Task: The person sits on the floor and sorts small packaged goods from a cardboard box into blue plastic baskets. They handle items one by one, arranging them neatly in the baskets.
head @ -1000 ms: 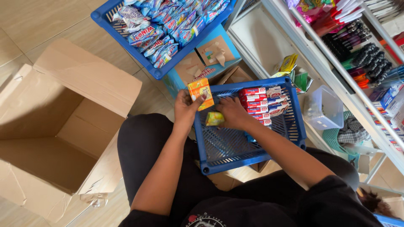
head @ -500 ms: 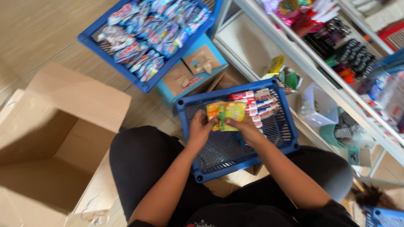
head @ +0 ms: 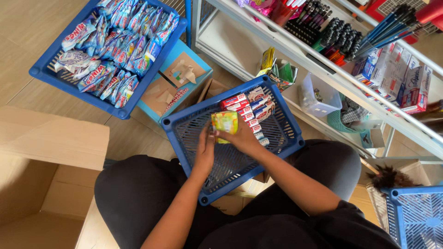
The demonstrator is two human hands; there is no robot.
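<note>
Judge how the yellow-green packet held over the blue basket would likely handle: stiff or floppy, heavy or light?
The yellow-green packet looks like a small flat box with straight edges, so probably fairly stiff. The right hand and left hand hold it with fingers only, suggesting it is light. Being flat, it should not roll on the blue basket.

Yellow-green packet (head: 224,123) — perhaps half-hidden
</note>
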